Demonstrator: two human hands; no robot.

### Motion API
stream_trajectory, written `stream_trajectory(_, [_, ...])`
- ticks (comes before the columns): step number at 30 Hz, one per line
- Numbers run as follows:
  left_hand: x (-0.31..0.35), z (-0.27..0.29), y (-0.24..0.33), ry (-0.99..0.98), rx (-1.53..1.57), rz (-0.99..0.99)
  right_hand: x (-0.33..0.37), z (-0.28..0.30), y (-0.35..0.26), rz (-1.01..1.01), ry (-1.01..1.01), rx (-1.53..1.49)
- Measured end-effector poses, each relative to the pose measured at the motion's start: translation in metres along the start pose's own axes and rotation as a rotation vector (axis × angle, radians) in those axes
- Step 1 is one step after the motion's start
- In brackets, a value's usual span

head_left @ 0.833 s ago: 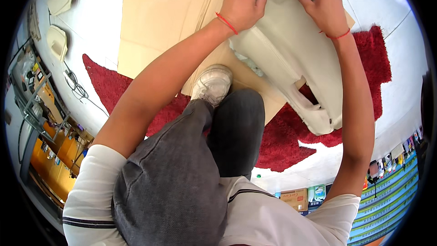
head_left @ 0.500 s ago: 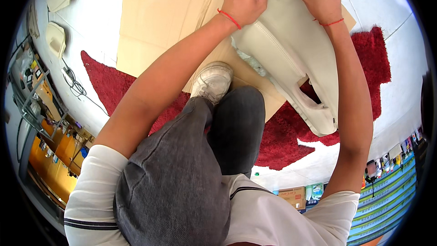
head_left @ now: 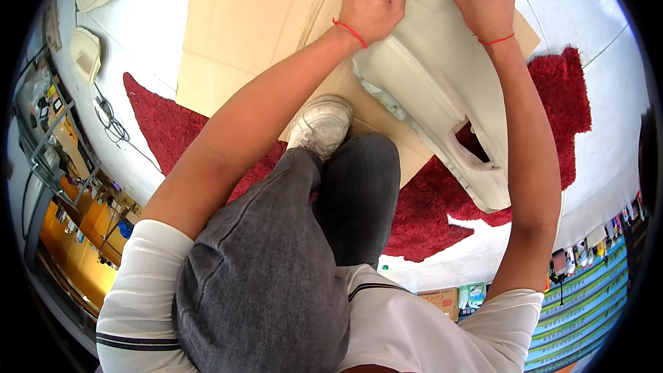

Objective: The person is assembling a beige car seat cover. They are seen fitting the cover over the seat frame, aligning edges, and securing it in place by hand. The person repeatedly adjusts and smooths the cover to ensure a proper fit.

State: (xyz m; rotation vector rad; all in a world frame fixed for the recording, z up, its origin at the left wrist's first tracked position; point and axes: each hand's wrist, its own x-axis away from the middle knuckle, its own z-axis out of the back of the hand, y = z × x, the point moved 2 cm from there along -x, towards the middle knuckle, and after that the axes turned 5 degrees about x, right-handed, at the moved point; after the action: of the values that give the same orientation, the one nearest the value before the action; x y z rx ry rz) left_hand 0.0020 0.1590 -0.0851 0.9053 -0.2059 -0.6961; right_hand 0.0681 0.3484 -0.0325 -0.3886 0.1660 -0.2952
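A beige leather-covered panel (head_left: pixel 442 62), shaped like a car door trim, lies slanted on a flattened cardboard sheet (head_left: pixel 255 34). It has a stitched seam and a rectangular opening near its close end. My left hand (head_left: pixel 373 3) is closed in a fist on the covering at the panel's far left edge. My right hand (head_left: pixel 485 3) pinches the far right edge of the covering between thumb and fingers. Between the hands, the covering rises to a raised corner. The panel's far end is cut off by the top of the picture.
A dark red shaggy mat (head_left: pixel 428 214) lies under the cardboard and panel. My shoe (head_left: pixel 322 124) rests beside the panel. Two beige curved parts (head_left: pixel 86 54) and a black cable (head_left: pixel 110 121) lie at left. Shelves (head_left: pixel 580 311) with bottles stand at lower right.
My left fingers have curled tighter around the covering's edge, and the fist has turned slightly. My right hand keeps its pinch. The view has shifted a little.
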Motion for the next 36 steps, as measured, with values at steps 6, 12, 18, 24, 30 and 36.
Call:
stream_trajectory(6, [-0.004, 0.001, 0.007, -0.029, -0.091, -0.084, -0.010, -0.016, 0.009, 0.073, 0.113, 0.043])
stream_trajectory(12, [-0.009, -0.004, 0.011, -0.112, -0.131, -0.008, -0.021, -0.008, 0.017, -0.061, -0.141, 0.072])
stream_trajectory(18, [0.001, -0.002, -0.001, 0.014, -0.066, -0.042, -0.025, 0.028, -0.004, 0.071, -0.340, -0.162])
stream_trajectory(24, [0.002, -0.001, -0.001, -0.002, 0.002, -0.013, -0.021, 0.010, 0.000, 0.035, -0.200, -0.048])
stream_trajectory(30, [-0.003, 0.004, 0.010, 0.015, -0.168, -0.122, -0.017, 0.004, 0.002, -0.015, -0.152, -0.092])
stream_trajectory(36, [-0.016, 0.002, 0.014, -0.019, -0.101, -0.035, -0.017, 0.003, 0.009, -0.013, -0.129, -0.183])
